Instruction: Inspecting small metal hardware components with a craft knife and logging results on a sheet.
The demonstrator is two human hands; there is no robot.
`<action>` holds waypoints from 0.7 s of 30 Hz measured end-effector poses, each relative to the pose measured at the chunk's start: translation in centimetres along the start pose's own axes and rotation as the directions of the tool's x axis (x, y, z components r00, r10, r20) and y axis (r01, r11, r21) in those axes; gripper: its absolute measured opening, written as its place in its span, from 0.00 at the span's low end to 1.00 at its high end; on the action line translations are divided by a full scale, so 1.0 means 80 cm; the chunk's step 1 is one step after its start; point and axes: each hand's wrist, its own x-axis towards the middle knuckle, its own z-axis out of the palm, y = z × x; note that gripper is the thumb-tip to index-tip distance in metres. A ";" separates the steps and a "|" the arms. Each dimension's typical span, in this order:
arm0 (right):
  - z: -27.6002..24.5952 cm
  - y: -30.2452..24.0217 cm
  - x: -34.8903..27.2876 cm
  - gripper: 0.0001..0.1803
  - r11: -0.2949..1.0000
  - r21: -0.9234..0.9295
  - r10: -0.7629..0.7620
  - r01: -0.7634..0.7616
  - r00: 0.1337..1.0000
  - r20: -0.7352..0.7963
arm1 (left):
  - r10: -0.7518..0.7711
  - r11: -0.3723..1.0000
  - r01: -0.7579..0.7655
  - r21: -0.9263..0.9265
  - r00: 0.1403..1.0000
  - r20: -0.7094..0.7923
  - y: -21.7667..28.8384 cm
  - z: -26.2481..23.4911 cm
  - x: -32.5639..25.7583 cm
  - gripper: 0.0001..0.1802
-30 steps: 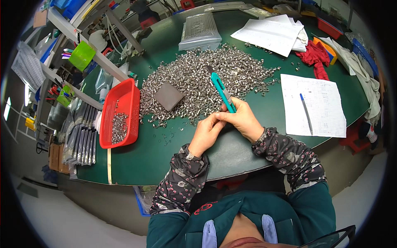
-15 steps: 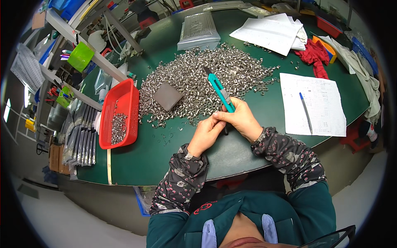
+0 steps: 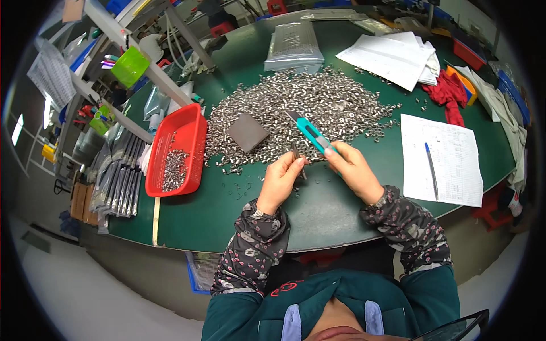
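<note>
My right hand [image 3: 358, 175] is closed round a teal utility knife [image 3: 310, 132], whose dark blade points away to the upper left. Between the fingers and thumb of my left hand [image 3: 280, 183] is a thin, dark, narrow piece [image 3: 296, 152] standing roughly upright; its exact kind is unclear. Both hands are over the near side of a wide heap of small silvery metal rings [image 3: 318, 94]. A flat grey square block [image 3: 248, 132] lies on the heap's left part, beyond my left hand.
Left of the heap is a red plastic basket [image 3: 200, 153] with small metal parts inside. A paper sheet [image 3: 455, 162] with a pen [image 3: 431, 170] lies at right on the green table [image 3: 330, 219]. Bagged rods [image 3: 294, 45], white papers [image 3: 387, 59] and a red cloth [image 3: 446, 94] are farther back.
My hands, together before, have moved apart. The right hand and knife have shifted right and slightly nearer; the dark piece in my left hand now shows. The whole view has shifted somewhat.
</note>
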 end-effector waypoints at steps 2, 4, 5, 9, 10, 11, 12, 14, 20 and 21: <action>-0.004 -0.007 -0.003 0.15 0.999 -0.044 0.008 -0.007 1.000 0.014 | 0.119 0.970 -0.083 0.230 0.982 -0.146 -0.002 -0.008 0.002 0.09; -0.003 -0.011 -0.003 0.15 0.995 -0.101 0.030 -0.027 0.999 0.026 | 0.188 0.946 -0.114 0.305 0.956 -0.225 -0.006 -0.015 0.002 0.08; -0.004 -0.010 -0.003 0.15 0.995 -0.101 0.028 -0.025 0.999 0.031 | 0.256 0.917 -0.142 0.373 0.926 -0.276 -0.005 -0.015 0.003 0.08; -0.002 -0.007 -0.003 0.15 0.990 -0.136 0.030 -0.024 0.999 0.036 | 0.313 0.873 -0.142 0.466 0.897 -0.313 0.005 -0.014 0.001 0.06; -0.001 -0.006 -0.002 0.15 0.987 -0.161 0.028 -0.022 0.999 0.037 | 0.313 0.872 -0.141 0.469 0.896 -0.314 0.004 -0.013 0.002 0.06; -0.001 -0.006 -0.003 0.15 0.987 -0.160 0.027 -0.021 0.999 0.038 | 0.342 0.871 -0.168 0.462 0.882 -0.324 0.002 -0.012 0.003 0.06; -0.001 -0.006 -0.003 0.15 0.989 -0.149 0.012 -0.006 0.999 0.036 | 0.370 0.868 -0.195 0.456 0.867 -0.333 0.002 -0.012 0.003 0.06; -0.001 -0.005 -0.003 0.15 0.991 -0.136 -0.002 0.007 0.999 0.034 | 0.372 0.867 -0.190 0.461 0.863 -0.343 0.002 -0.013 0.003 0.07; -0.001 -0.002 -0.004 0.14 0.987 -0.161 -0.009 0.020 0.998 0.068 | 0.391 0.846 -0.167 0.507 0.840 -0.377 0.003 -0.015 0.002 0.06; -0.001 -0.002 -0.004 0.14 0.986 -0.162 -0.017 0.028 0.998 0.067 | 0.376 0.849 -0.149 0.507 0.845 -0.381 0.003 -0.015 0.002 0.06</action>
